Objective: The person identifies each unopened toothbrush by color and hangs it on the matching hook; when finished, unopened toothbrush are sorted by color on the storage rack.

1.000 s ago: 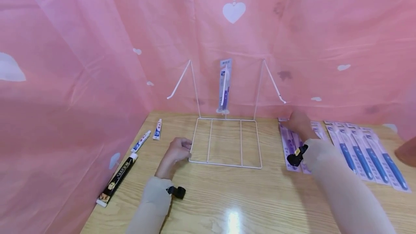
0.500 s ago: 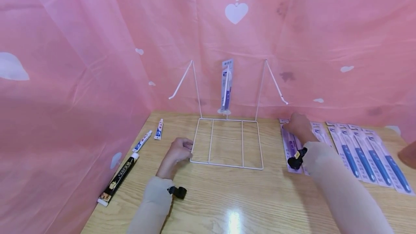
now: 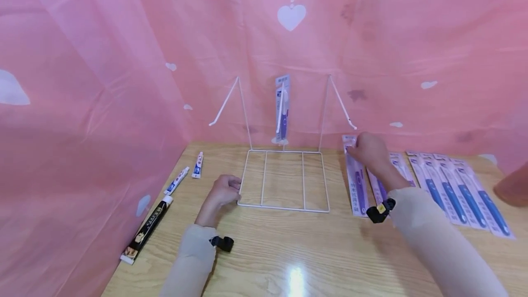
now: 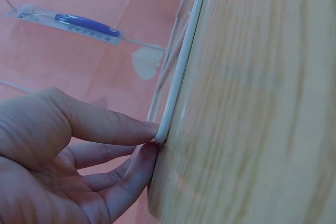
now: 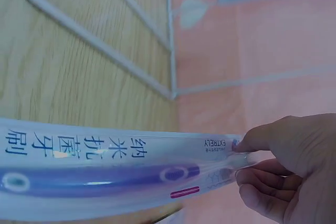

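We see the rack (image 3: 283,178) in the middle of the table (image 3: 288,251), with one pack (image 3: 282,109) hanging behind it, three tubes (image 3: 178,180) lying to its left and a row of packs (image 3: 449,187) lying to its right.

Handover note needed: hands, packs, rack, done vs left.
Left hand: fingertips pinch the front-left corner of the white wire rack, steadying it.
Right hand: grip on the top end of a purple toothbrush pack, far end raised off the table.
Done: one pack hangs on the rack's middle hook.
Left: the held pack, then the purple and blue packs lying at right.
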`<state>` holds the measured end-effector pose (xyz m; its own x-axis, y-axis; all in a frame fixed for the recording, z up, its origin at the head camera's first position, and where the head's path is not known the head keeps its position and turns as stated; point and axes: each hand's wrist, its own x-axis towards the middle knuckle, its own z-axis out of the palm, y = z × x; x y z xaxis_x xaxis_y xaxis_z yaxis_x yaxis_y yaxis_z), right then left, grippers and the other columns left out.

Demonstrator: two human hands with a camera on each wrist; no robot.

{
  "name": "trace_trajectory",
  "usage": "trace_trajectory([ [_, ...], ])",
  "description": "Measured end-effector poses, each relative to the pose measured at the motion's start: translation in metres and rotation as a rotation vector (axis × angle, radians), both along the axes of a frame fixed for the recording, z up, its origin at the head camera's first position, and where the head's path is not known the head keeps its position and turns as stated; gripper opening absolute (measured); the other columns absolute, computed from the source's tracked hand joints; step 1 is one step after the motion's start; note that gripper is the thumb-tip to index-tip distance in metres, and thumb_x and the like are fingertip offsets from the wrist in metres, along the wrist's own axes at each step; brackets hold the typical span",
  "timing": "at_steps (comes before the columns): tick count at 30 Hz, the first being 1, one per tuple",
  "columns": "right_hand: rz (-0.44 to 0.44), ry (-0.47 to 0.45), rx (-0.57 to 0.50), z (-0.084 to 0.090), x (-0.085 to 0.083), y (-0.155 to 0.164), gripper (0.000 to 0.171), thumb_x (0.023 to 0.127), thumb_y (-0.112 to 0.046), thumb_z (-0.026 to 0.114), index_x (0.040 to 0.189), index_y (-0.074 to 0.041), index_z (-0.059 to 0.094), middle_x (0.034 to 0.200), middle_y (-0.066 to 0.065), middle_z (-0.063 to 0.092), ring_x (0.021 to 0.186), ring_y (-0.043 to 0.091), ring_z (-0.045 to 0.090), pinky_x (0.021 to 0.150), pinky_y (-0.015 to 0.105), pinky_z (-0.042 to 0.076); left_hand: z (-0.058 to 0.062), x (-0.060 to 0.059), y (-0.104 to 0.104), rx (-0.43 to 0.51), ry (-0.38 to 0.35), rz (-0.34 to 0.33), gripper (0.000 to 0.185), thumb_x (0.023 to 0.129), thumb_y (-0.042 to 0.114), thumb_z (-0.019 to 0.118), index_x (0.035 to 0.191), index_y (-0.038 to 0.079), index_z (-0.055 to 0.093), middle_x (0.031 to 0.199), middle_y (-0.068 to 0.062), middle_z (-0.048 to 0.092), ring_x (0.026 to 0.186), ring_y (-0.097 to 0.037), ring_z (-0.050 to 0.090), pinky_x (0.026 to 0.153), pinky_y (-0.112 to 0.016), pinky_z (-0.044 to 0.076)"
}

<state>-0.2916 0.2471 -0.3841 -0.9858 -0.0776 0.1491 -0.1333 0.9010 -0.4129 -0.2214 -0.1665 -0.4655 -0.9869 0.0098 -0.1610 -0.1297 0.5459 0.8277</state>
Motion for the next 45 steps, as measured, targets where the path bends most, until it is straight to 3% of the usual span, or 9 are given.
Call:
trace_trajectory([
  [8, 0.093, 0.305, 0.088, 0.024, 0.032, -0.04, 0.029, 0.08, -0.01, 0.058, 0.056, -0.011, 0.042, 0.05, 0.002, 0.041, 0.046, 0.021, 0.04, 0.043, 0.033, 0.028, 0.002, 0.002, 0.001, -0.018, 0.002, -0.003, 0.054, 0.064, -0.016, 0.07, 0.116, -0.006, 0.066, 0.096, -0.012, 0.064, 0.092, -0.027, 0.061, 0.076, -0.034, 0.055],
  [17, 0.195, 0.531, -0.007, 0.046, 0.071, -0.079, 0.03, 0.084, -0.009, 0.064, 0.059, -0.008, 0.048, 0.05, 0.0, 0.041, 0.042, 0.014, 0.037, 0.039, 0.028, 0.027, 0.003, 0.002, 0.002, -0.019, -0.006, 0.001, 0.054, 0.065, -0.017, 0.07, 0.117, -0.006, 0.066, 0.096, -0.012, 0.063, 0.092, -0.027, 0.06, 0.075, -0.033, 0.055],
  [26, 0.266, 0.735, -0.152, 0.068, 0.098, -0.109, 0.022, 0.086, -0.013, 0.069, 0.066, -0.007, 0.06, 0.06, 0.004, 0.059, 0.05, 0.014, 0.049, 0.046, 0.03, 0.041, 0.002, 0.001, 0.003, -0.02, -0.005, -0.003, 0.053, 0.065, -0.017, 0.07, 0.117, -0.005, 0.066, 0.096, -0.012, 0.063, 0.091, -0.027, 0.059, 0.076, -0.034, 0.054],
  [35, 0.322, 0.832, -0.18, 0.083, 0.108, -0.132, 0.019, 0.084, -0.012, 0.073, 0.07, -0.005, 0.063, 0.062, 0.005, 0.06, 0.051, 0.012, 0.051, 0.045, 0.025, 0.04, 0.001, 0.001, 0.006, 0.011, -0.014, -0.006, 0.054, 0.066, -0.017, 0.07, 0.118, -0.006, 0.065, 0.098, -0.012, 0.063, 0.092, -0.027, 0.059, 0.076, -0.034, 0.055],
  [45, 0.362, 0.808, -0.192, 0.091, 0.11, -0.152, 0.019, 0.086, -0.013, 0.072, 0.072, -0.004, 0.062, 0.062, 0.004, 0.058, 0.051, 0.014, 0.051, 0.044, 0.024, 0.04, 0.004, 0.001, 0.004, 0.007, -0.052, 0.009, 0.053, 0.069, -0.016, 0.071, 0.121, -0.004, 0.065, 0.1, -0.012, 0.062, 0.094, -0.028, 0.059, 0.076, -0.034, 0.054],
])
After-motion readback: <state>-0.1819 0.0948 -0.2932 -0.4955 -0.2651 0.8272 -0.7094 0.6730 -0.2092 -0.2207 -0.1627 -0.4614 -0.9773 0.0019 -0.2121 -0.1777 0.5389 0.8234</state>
